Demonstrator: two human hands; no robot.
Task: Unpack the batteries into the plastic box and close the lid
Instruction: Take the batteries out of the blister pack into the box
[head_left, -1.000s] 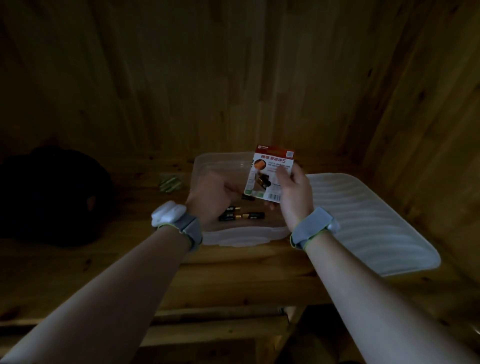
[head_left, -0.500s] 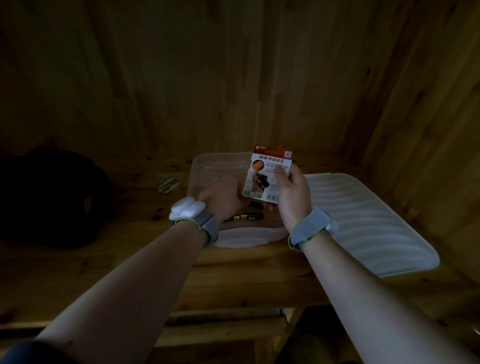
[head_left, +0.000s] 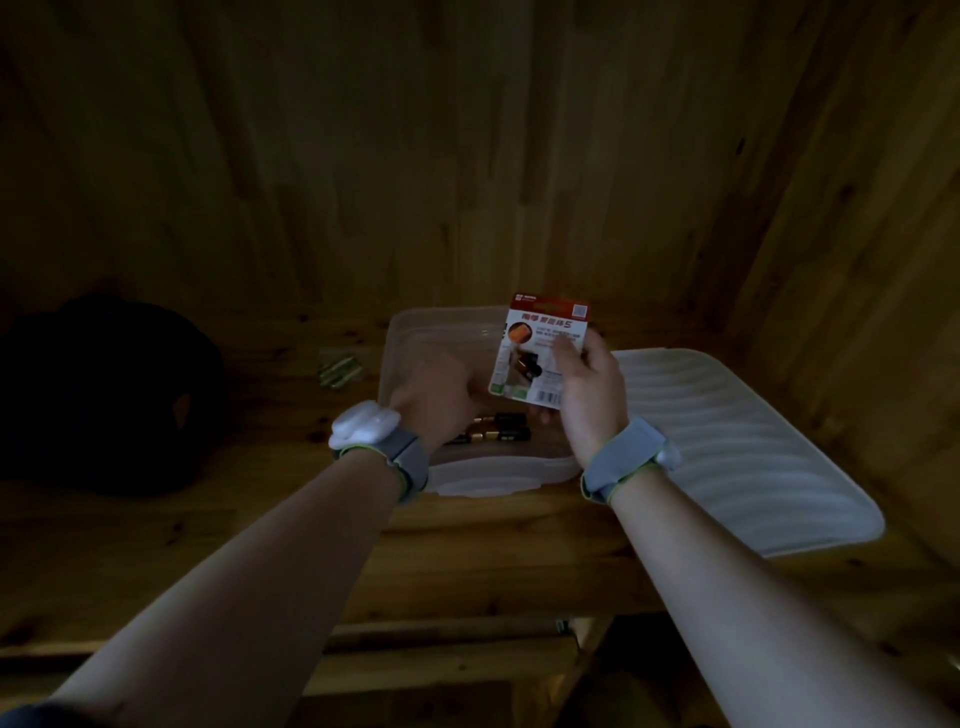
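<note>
My right hand (head_left: 592, 395) holds a red and white battery pack (head_left: 545, 332) upright above the clear plastic box (head_left: 441, 317). A dark battery shows through the pack's torn front. My left hand (head_left: 434, 400) hovers over the box with its fingers curled toward the pack's lower left corner; the fingertips are hidden, so I cannot tell whether they grip anything. Two or three black and gold batteries (head_left: 498, 428) lie on the box floor near its front wall. The white ribbed lid (head_left: 727, 441) lies flat on the shelf to the right of the box.
Everything sits on a dim wooden shelf (head_left: 467, 571) with wooden walls behind and at the right. A small bundle of greenish batteries (head_left: 340, 370) lies left of the box. A large dark rounded object (head_left: 104, 389) fills the far left.
My left hand has risen from the batteries on the box floor and moved right, up to the pack's lower corner. My right hand has kept the pack in nearly the same place.
</note>
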